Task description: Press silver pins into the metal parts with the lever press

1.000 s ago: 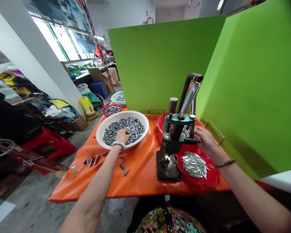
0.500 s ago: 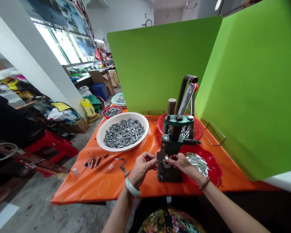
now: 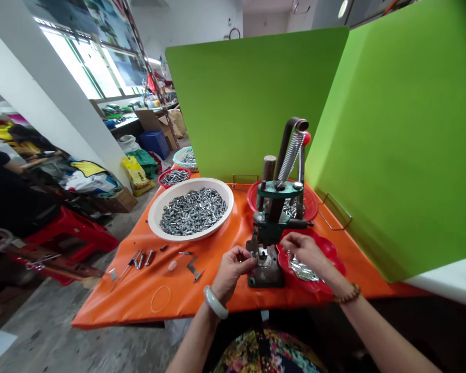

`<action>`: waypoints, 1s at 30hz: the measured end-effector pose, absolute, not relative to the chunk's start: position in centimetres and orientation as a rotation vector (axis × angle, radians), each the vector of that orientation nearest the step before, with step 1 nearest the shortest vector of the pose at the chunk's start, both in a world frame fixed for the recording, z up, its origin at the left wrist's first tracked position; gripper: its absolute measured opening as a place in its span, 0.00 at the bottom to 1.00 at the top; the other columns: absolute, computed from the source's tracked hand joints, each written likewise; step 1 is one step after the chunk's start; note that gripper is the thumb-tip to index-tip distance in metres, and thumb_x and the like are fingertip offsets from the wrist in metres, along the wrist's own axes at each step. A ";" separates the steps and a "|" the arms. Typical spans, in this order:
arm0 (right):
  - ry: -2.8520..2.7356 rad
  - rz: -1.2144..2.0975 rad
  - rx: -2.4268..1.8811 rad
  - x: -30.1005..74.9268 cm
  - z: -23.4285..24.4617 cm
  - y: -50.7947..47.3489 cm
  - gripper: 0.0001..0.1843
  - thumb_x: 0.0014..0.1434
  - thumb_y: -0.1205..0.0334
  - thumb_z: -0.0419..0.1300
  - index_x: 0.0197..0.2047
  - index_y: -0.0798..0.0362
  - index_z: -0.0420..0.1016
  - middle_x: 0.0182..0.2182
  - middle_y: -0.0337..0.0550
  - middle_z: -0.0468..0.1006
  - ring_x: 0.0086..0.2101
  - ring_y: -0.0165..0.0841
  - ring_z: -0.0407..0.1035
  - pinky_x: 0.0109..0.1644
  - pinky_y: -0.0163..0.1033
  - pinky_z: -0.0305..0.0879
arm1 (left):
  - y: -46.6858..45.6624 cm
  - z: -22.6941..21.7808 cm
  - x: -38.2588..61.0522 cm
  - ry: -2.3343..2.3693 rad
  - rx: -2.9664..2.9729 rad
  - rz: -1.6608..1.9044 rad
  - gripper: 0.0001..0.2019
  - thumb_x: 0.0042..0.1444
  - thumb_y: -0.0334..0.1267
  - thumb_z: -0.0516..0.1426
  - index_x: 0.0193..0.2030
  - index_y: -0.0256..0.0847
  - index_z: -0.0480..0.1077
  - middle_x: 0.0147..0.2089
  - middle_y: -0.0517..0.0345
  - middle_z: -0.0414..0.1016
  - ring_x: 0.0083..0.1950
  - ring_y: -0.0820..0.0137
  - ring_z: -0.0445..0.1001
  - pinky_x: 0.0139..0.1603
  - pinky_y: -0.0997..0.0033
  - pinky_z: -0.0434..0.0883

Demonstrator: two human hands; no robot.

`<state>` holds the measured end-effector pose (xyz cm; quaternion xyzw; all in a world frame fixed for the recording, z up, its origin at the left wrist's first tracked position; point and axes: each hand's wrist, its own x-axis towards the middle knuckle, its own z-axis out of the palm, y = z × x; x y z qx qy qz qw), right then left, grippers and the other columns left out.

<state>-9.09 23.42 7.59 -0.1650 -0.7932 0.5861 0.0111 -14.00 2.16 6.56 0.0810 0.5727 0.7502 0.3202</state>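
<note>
A green hand press (image 3: 274,217) with a curved lever and a spring stands on the orange table (image 3: 202,290). My left hand (image 3: 233,269), with a pale bangle on the wrist, is pinched shut right at the left side of the press base; what it holds is too small to name. My right hand (image 3: 305,249) rests over the red dish (image 3: 336,259) of shiny metal pins, its fingers curled near the press base. A white bowl (image 3: 166,199) of small grey metal parts sits to the left of the press.
A second red dish (image 3: 312,204) of parts sits behind the press. Green panels (image 3: 392,145) wall the back and right. Small tools (image 3: 140,259), a metal bracket (image 3: 194,268) and a rubber band (image 3: 160,299) lie on the table's left front. Clutter and a red stool (image 3: 73,228) fill the floor at left.
My left hand left the white bowl and came to the press base, pinched shut. My right hand dropped from the press's right side to the base, then onto the pin dish.
</note>
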 end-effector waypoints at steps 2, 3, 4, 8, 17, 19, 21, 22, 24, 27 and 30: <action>-2.433 2.037 -0.397 -7.9 7.2 20.5 0.14 0.50 0.53 0.55 0.33 0.56 0.68 0.26 0.40 0.70 0.19 0.25 0.63 0.19 0.30 0.55 | 2.7 6.0 -13.9 1.536 0.220 1.951 0.19 0.36 0.44 0.64 0.28 0.36 0.59 0.21 0.66 0.65 0.21 0.80 0.66 0.25 0.78 0.65; -2.396 2.093 -0.375 -7.6 7.0 19.3 0.14 0.50 0.53 0.55 0.35 0.55 0.68 0.27 0.39 0.70 0.19 0.25 0.62 0.18 0.29 0.54 | 2.9 5.6 -13.8 1.557 0.232 1.937 0.20 0.35 0.44 0.64 0.27 0.36 0.59 0.21 0.66 0.65 0.21 0.80 0.65 0.24 0.78 0.65; -2.363 2.122 -0.372 -7.3 6.9 18.4 0.15 0.49 0.53 0.56 0.37 0.55 0.67 0.27 0.39 0.70 0.19 0.24 0.62 0.18 0.29 0.53 | 3.2 5.2 -13.7 1.587 0.252 1.925 0.20 0.35 0.44 0.64 0.27 0.36 0.60 0.21 0.67 0.64 0.20 0.80 0.65 0.23 0.79 0.64; -2.401 2.030 -0.300 -7.1 6.5 17.3 0.11 0.49 0.57 0.57 0.33 0.56 0.67 0.24 0.37 0.68 0.21 0.25 0.63 0.23 0.29 0.59 | 4.2 3.3 -13.1 1.780 0.392 1.855 0.17 0.38 0.44 0.62 0.26 0.36 0.60 0.20 0.67 0.62 0.21 0.82 0.62 0.22 0.81 0.61; -2.577 1.405 -0.206 -9.1 3.4 19.1 0.06 0.53 0.63 0.53 0.32 0.55 0.68 0.29 0.39 0.69 0.30 0.28 0.64 0.35 0.33 0.59 | 5.9 1.0 -14.1 2.388 0.485 1.645 0.13 0.39 0.34 0.59 0.35 0.39 0.65 0.28 0.65 0.66 0.24 0.83 0.60 0.27 0.82 0.60; -2.618 1.227 -0.239 -9.7 2.6 19.0 0.06 0.53 0.64 0.52 0.30 0.56 0.68 0.29 0.41 0.69 0.30 0.29 0.64 0.35 0.34 0.58 | 6.3 0.4 -14.9 2.480 0.511 1.592 0.16 0.39 0.31 0.58 0.39 0.41 0.66 0.32 0.63 0.67 0.25 0.83 0.61 0.29 0.81 0.62; -2.664 1.068 -0.247 -10.3 1.8 18.8 0.06 0.53 0.65 0.52 0.28 0.57 0.68 0.28 0.42 0.69 0.30 0.30 0.63 0.35 0.34 0.58 | 6.7 -0.2 -15.6 2.549 0.585 1.541 0.16 0.40 0.28 0.56 0.40 0.41 0.67 0.34 0.61 0.68 0.27 0.81 0.64 0.32 0.79 0.64; -2.678 1.015 -0.244 -10.4 1.5 18.6 0.06 0.53 0.66 0.51 0.28 0.57 0.68 0.28 0.43 0.69 0.31 0.30 0.63 0.35 0.34 0.57 | 6.8 -0.5 -15.9 2.568 0.640 1.518 0.16 0.41 0.27 0.55 0.39 0.41 0.68 0.34 0.60 0.69 0.29 0.80 0.65 0.34 0.78 0.64; -2.693 0.970 -0.236 -10.6 1.1 18.5 0.06 0.54 0.66 0.51 0.30 0.57 0.68 0.29 0.43 0.69 0.32 0.30 0.63 0.36 0.34 0.57 | 7.0 -1.0 -16.3 2.584 0.744 1.477 0.14 0.43 0.26 0.53 0.38 0.41 0.69 0.33 0.59 0.70 0.33 0.77 0.67 0.37 0.77 0.65; -2.723 0.972 -0.213 -10.6 1.2 19.4 0.05 0.54 0.66 0.51 0.32 0.56 0.68 0.30 0.41 0.70 0.31 0.28 0.64 0.36 0.32 0.58 | 7.0 -1.5 -16.5 2.580 0.836 1.441 0.12 0.45 0.28 0.53 0.39 0.40 0.68 0.34 0.57 0.71 0.36 0.74 0.68 0.40 0.74 0.66; -2.783 0.949 -0.192 -10.1 1.9 22.2 0.05 0.54 0.66 0.51 0.33 0.56 0.67 0.29 0.39 0.70 0.30 0.26 0.64 0.34 0.29 0.57 | 7.1 -1.7 -16.4 2.594 0.840 1.442 0.13 0.45 0.32 0.55 0.40 0.40 0.67 0.37 0.57 0.71 0.38 0.73 0.69 0.41 0.72 0.67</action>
